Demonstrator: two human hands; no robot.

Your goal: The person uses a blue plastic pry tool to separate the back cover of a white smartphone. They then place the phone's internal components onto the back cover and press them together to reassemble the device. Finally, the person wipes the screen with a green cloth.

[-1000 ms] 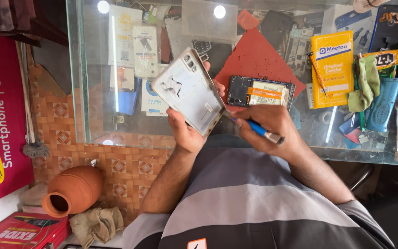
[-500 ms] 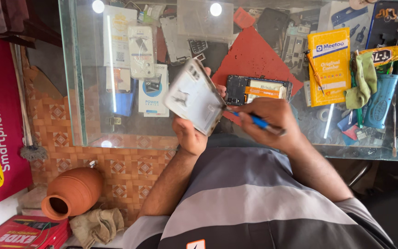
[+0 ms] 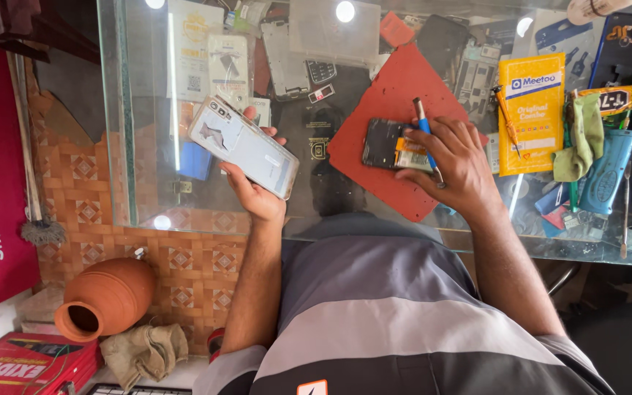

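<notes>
Left hand [image 3: 254,192] grasping a pale phone back cover [image 3: 243,146], now swung out to about ten o'clock of the belly, well apart from where it sat a second ago against the right hand at centre. Fingers wrapped around the cover's lower edge, thumb on top, cover tilted over the glass counter [image 3: 148,212]. Right hand [image 3: 456,164] shifted to about one o'clock, fingers curled around a blue-handled screwdriver [image 3: 426,139], tip pointing up and away, no longer touching the cover. Fingertips resting on the opened phone body [image 3: 396,145] lying on the red mat [image 3: 396,88]. Cover and body now separated. Yellow packet [image 3: 534,113] at two o'clock of the mat, clay pot [image 3: 104,296] down at eight o'clock.
</notes>
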